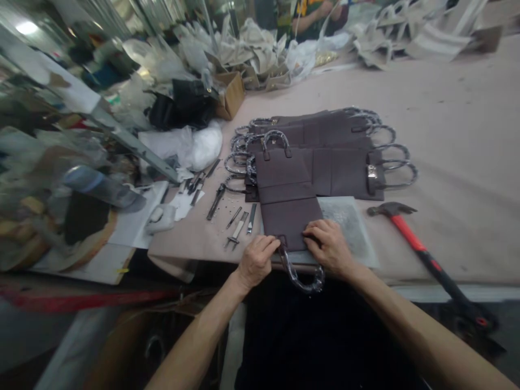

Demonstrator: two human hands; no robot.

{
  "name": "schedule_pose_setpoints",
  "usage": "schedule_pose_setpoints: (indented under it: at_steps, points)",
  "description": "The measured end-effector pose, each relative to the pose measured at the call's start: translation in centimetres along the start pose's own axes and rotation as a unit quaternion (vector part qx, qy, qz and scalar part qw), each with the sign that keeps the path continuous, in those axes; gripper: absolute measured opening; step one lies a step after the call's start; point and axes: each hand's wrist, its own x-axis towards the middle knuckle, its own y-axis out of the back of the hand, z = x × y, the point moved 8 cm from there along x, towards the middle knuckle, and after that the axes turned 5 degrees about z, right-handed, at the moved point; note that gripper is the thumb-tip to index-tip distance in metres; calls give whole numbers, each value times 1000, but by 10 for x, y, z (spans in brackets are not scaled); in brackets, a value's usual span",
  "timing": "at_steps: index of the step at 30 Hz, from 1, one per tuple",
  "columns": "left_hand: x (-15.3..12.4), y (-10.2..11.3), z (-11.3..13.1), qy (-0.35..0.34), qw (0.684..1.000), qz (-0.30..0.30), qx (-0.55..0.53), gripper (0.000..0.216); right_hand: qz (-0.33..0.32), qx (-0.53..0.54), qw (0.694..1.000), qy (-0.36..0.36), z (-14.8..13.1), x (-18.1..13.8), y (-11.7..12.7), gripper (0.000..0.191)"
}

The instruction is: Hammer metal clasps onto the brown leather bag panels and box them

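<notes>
A dark brown leather bag panel [287,187] lies flat at the table's front edge, with a plastic-wrapped handle at each end. The near handle [303,283] hangs past the edge towards me. My left hand [257,259] is closed, thumb and fingers pinching the panel's near left corner beside the handle's base. On the near right part, my right hand [328,246] has curled fingers gripping the panel's side edge. Beneath the panel is a grey translucent sheet [353,230]. More brown bag panels [345,173] with wrapped handles are piled just behind.
To the right lies a claw hammer [418,244] with a red and black handle. Left of the panel are several small metal tools [238,230] and tiny loose bits. A cardboard box [231,95] and pale bag pieces [264,51] stand farther back, near another person's arms [314,19].
</notes>
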Motion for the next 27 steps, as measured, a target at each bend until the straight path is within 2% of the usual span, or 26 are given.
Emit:
schedule_pose_setpoints:
  at_steps: [2,5,7,9,11,13,17,21,27]
  points:
    - [-4,13,-18,51,998,33,16,35,9,14,1000,6,5,0,-3,12]
    - [-10,43,-69,195,973,84,91,26,15,28,999,12,11,-1,-3,13]
    - [-12,59,-103,299,941,80,137,22,19,26,999,11,13,-1,-2,13]
    - [-6,63,-125,363,918,38,155,20,20,22,1000,8,12,0,-2,13]
    - [9,53,-130,374,915,-30,148,20,22,21,1000,5,11,0,-2,13]
    - [25,35,-125,369,912,-106,146,20,28,22,999,8,10,1,-2,13]
    - [41,3,-115,392,869,-235,190,23,44,24,999,17,9,-1,-1,12]
    - [51,-9,-117,392,855,-268,209,27,40,16,999,8,9,-2,-3,11]
    - [53,-4,-122,414,847,-272,196,23,56,12,998,13,6,-3,-2,10]
